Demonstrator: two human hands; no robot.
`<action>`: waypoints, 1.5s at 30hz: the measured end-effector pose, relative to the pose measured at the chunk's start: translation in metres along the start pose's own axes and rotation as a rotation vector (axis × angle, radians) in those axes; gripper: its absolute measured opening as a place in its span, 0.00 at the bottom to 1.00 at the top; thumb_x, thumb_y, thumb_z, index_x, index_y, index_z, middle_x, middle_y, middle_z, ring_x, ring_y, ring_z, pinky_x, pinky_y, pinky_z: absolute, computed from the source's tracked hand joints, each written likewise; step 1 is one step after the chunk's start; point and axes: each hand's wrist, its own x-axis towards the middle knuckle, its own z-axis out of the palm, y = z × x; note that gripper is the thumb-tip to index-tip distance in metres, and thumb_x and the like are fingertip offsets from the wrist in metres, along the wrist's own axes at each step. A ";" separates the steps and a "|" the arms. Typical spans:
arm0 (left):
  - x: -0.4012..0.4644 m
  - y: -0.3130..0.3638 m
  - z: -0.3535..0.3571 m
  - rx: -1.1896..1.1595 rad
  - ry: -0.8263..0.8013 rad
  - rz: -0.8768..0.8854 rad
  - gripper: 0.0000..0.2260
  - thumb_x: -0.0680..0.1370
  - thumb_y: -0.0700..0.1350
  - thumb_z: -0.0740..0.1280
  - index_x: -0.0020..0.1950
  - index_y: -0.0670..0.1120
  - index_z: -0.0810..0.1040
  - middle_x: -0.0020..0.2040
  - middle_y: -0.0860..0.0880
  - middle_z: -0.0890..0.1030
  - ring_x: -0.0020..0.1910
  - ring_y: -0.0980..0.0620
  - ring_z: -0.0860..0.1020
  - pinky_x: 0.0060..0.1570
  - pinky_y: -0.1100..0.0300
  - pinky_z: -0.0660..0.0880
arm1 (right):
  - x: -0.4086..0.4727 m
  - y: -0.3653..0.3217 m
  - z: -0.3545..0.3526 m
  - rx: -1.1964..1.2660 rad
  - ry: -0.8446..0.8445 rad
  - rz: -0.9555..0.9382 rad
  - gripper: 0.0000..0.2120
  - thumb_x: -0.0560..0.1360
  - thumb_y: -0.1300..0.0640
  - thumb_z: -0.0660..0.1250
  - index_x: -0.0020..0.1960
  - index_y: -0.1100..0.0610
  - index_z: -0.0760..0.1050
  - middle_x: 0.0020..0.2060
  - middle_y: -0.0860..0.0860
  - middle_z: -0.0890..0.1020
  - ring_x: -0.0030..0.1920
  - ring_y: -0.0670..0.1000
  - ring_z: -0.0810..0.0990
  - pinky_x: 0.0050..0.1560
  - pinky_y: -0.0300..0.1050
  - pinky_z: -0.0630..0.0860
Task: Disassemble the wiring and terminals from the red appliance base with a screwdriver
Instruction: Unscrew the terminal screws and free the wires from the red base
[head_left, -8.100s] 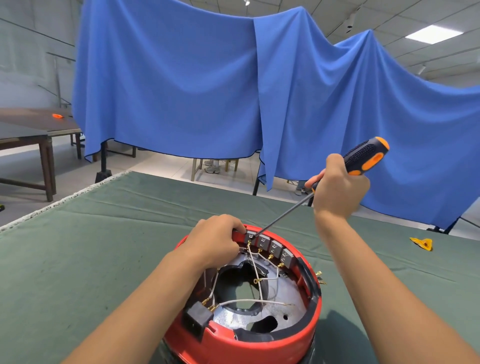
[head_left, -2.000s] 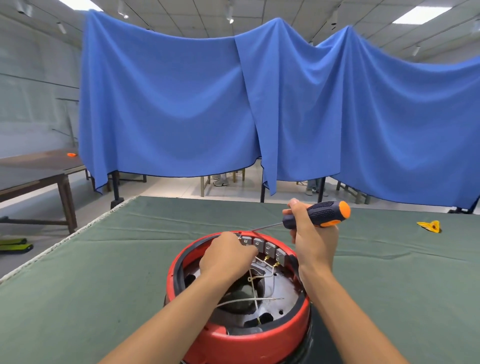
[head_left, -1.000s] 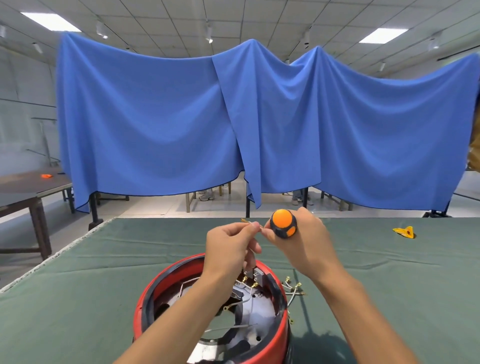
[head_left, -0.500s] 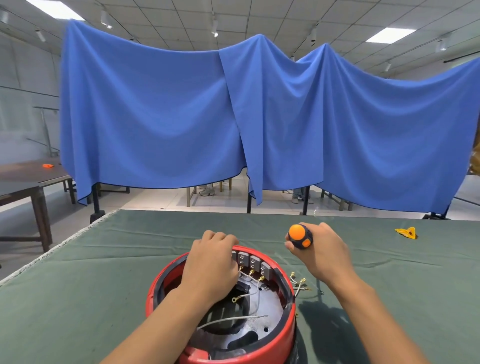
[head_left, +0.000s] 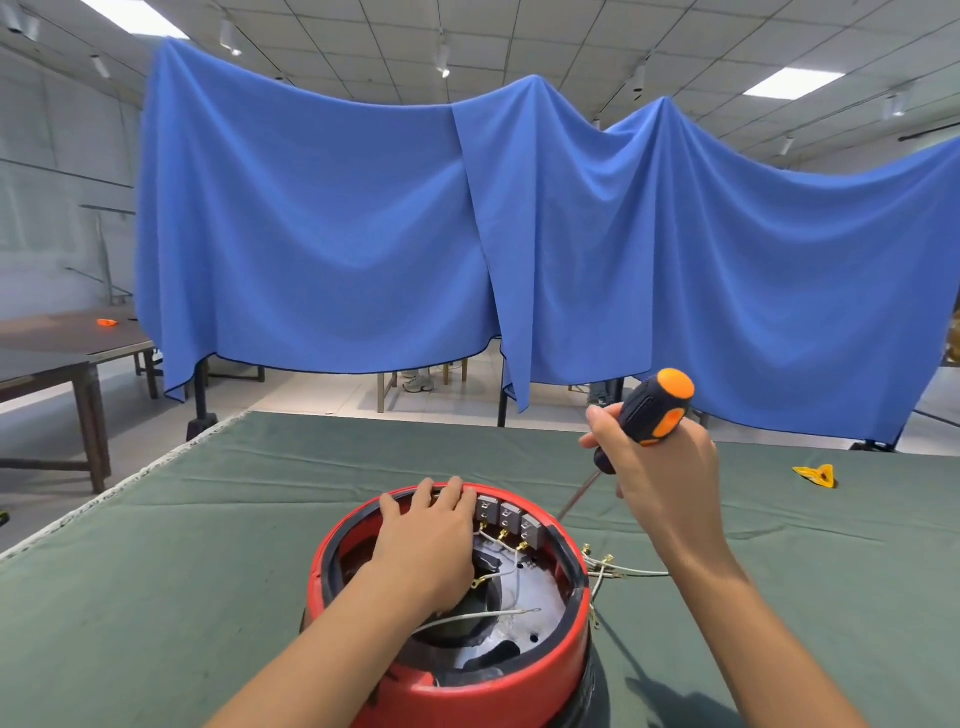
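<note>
Left hand (head_left: 428, 540) flat on red appliance base (head_left: 452, 691) rim; right hand (head_left: 660, 467) grips screwdriver (head_left: 647, 415); white wires (head_left: 483, 616) loose inside.

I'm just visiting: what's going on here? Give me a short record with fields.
Setting: green cloth table, blue drape behind
Workpiece: red appliance base, open side up
Left hand: rests on the far rim, beside three grey terminal blocks
Right hand: grips a black-and-orange screwdriver, tip pointing down toward the blocks
Loose wires: lying on the cloth right of the base
</note>
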 end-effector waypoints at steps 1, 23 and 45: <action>0.000 -0.001 0.000 0.002 -0.010 -0.022 0.30 0.80 0.43 0.55 0.78 0.46 0.43 0.79 0.49 0.44 0.77 0.43 0.45 0.70 0.34 0.49 | 0.000 -0.003 0.000 0.027 0.003 0.006 0.11 0.73 0.51 0.71 0.32 0.50 0.79 0.28 0.46 0.82 0.30 0.51 0.80 0.37 0.53 0.78; 0.001 0.007 -0.016 0.350 0.024 -0.333 0.24 0.77 0.45 0.59 0.71 0.39 0.60 0.66 0.36 0.68 0.58 0.34 0.74 0.51 0.44 0.76 | -0.026 -0.035 0.003 0.473 0.040 0.048 0.11 0.69 0.52 0.66 0.32 0.58 0.79 0.26 0.47 0.83 0.21 0.41 0.73 0.24 0.28 0.66; 0.023 -0.035 -0.021 -0.131 0.132 -0.300 0.25 0.74 0.64 0.64 0.57 0.45 0.74 0.58 0.44 0.70 0.58 0.43 0.73 0.53 0.52 0.71 | -0.033 -0.014 0.018 0.470 0.073 -0.004 0.10 0.69 0.56 0.67 0.30 0.48 0.80 0.28 0.52 0.83 0.26 0.46 0.77 0.29 0.33 0.71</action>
